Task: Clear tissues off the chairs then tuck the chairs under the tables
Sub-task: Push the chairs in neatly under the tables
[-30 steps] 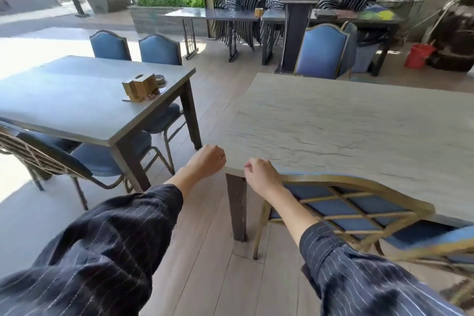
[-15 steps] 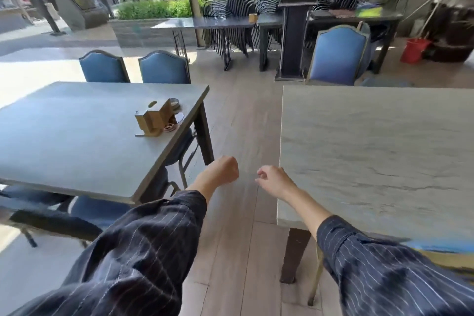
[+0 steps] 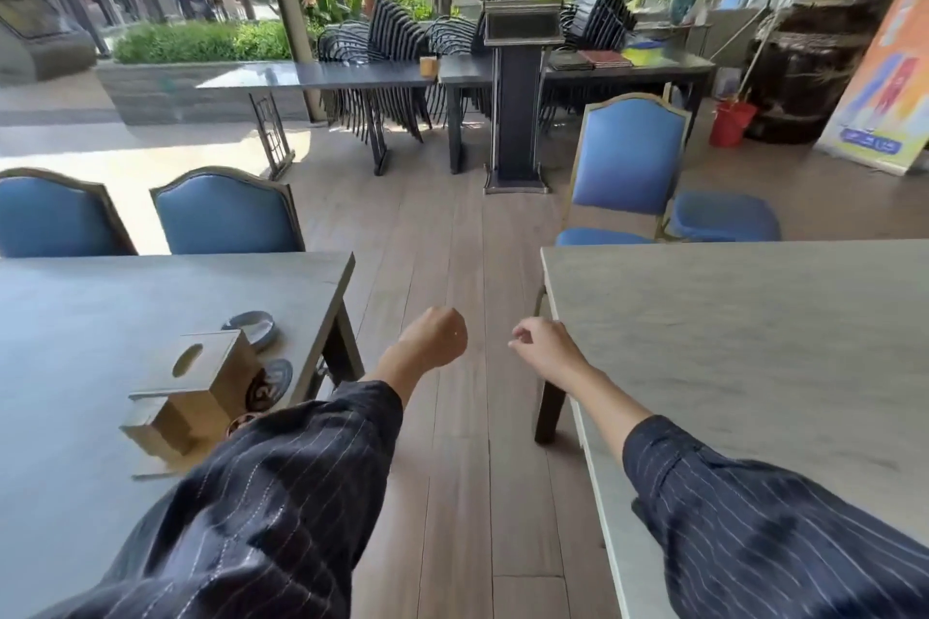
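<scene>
My left hand (image 3: 436, 336) and my right hand (image 3: 542, 346) hang over the aisle between two tables, both loosely curled and holding nothing. A grey table (image 3: 100, 317) is on the left with two blue chairs (image 3: 226, 216) tucked at its far side. A marble table (image 3: 754, 342) is on the right. Beyond its far edge a blue chair (image 3: 628, 161) stands pulled out, and a second blue seat (image 3: 724, 216) is beside it. I see no tissues on any chair.
A wooden tissue box (image 3: 201, 382), an ashtray (image 3: 254, 328) and coasters sit on the left table. Ahead stand a dark lectern (image 3: 518, 96), long tables with stacked black chairs (image 3: 382, 45), and a red bucket (image 3: 731, 123) at right. Wooden floor runs between the tables.
My right hand has come off the gold-framed chair back at the marble table. The view has lifted and moved forward along the aisle, so that chair is out of sight.
</scene>
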Demonstrator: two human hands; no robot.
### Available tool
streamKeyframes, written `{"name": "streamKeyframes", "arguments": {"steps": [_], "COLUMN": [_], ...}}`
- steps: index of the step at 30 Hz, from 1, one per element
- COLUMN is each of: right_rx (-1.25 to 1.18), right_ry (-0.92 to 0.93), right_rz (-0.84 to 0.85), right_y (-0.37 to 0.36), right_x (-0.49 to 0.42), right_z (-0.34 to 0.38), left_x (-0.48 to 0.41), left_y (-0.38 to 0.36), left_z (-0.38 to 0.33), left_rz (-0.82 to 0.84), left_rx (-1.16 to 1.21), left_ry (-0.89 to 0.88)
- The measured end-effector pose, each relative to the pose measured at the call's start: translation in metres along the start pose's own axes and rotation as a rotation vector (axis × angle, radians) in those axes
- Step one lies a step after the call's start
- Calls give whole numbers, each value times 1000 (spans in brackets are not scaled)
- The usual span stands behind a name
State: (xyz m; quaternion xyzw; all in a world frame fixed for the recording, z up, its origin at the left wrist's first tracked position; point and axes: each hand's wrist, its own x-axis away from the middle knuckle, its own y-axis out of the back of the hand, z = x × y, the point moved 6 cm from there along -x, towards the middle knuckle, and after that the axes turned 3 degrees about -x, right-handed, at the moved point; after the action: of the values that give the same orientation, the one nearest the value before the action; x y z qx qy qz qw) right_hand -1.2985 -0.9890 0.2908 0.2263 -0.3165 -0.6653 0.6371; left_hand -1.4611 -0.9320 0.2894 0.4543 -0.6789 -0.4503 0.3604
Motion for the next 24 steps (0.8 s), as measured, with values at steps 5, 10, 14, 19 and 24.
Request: {"name": "streamKeyframes", "arguments": {"steps": [5,10,14,19,24], "right_rx": [-8,-12,-53,-53,-97], "right_ry": [-34,-107,-234,-359,-426], "right_rz": [-21,-129,-259,-413,-491], "right_y": [-5,14,49,82,120], "right_x": [-105,-225,-317,-413,-526], "right_z": [7,-3,-12,-29,-70], "left_x": [-107,-244,-363,-486,-615], "left_y": [12,32,60,77,68], "left_z": [24,40,42,18,-19], "left_rz": [44,40,59,72,140], "left_rx": [-21,-42,-54,-45,-58], "left_ry": [-83,-212,-308,-438,-573]}}
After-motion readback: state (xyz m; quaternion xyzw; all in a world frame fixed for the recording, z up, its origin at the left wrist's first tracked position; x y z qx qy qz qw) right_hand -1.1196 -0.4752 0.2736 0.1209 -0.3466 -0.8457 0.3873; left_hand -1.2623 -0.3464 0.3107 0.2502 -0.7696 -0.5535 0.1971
